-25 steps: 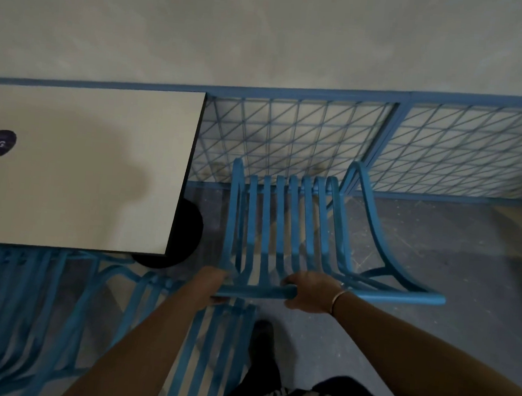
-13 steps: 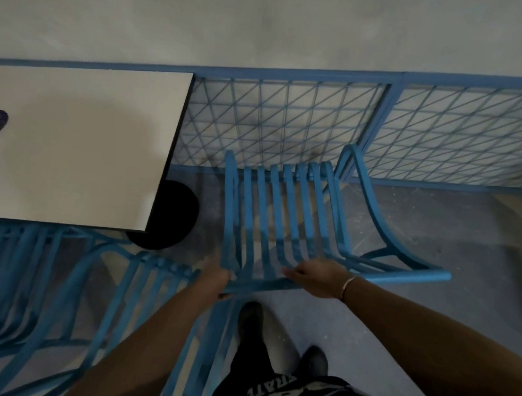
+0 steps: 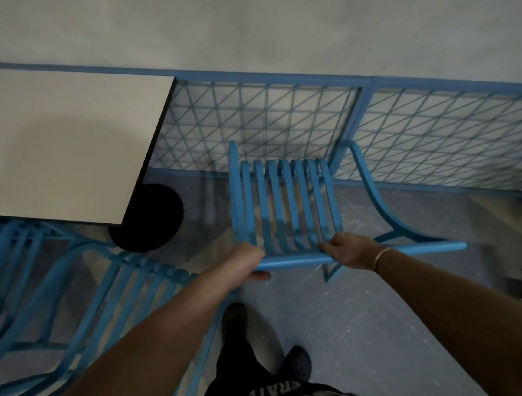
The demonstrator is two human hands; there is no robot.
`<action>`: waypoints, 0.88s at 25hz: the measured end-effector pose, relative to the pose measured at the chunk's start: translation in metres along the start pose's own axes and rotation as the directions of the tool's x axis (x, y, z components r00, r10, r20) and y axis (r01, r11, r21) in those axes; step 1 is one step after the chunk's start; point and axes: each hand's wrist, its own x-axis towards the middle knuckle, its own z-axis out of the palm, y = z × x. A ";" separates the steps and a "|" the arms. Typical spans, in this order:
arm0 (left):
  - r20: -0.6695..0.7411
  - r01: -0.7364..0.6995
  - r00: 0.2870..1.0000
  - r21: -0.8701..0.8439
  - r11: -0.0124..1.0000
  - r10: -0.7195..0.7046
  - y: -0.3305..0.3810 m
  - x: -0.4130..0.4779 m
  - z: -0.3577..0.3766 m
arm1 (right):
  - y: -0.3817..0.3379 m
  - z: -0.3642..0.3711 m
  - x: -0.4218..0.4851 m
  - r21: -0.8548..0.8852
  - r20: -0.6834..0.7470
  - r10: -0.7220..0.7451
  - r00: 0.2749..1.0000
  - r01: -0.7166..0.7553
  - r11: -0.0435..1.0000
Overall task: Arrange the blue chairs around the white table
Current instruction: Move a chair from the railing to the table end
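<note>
While fingers (image 3: 328,247) of left hand (image 3: 245,259) and right hand (image 3: 348,249) clasp it, blue chair (image 3: 284,200) farther from white table (image 3: 68,149).

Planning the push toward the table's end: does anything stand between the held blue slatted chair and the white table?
Nothing visible stands on the floor between the blue slatted chair and the right edge of the white table. Its black round base sits under that corner, and another blue chair flanks the near side.
</note>
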 end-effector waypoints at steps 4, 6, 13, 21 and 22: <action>0.006 0.110 0.994 -0.252 0.961 -0.112 -0.018 0.005 0.046 | 0.027 -0.013 -0.001 -0.184 -0.019 0.043 0.999 -0.046 0.982; 0.085 0.098 0.992 -0.088 0.991 -0.091 -0.032 0.007 0.065 | 0.041 -0.016 -0.004 -0.243 -0.014 0.069 0.998 -0.070 0.967; 0.239 -0.003 0.965 0.429 0.903 -0.110 -0.053 0.010 0.082 | 0.073 0.027 -0.018 -0.245 0.003 0.164 0.986 -0.158 0.956; 0.282 -0.337 0.942 0.779 0.529 0.184 -0.036 0.071 0.026 | 0.064 0.032 0.000 -0.296 0.038 0.209 0.977 -0.189 0.936; 0.303 -0.350 0.937 0.801 0.485 0.176 -0.034 0.078 0.023 | 0.064 0.033 0.006 -0.292 0.050 0.221 0.974 -0.197 0.936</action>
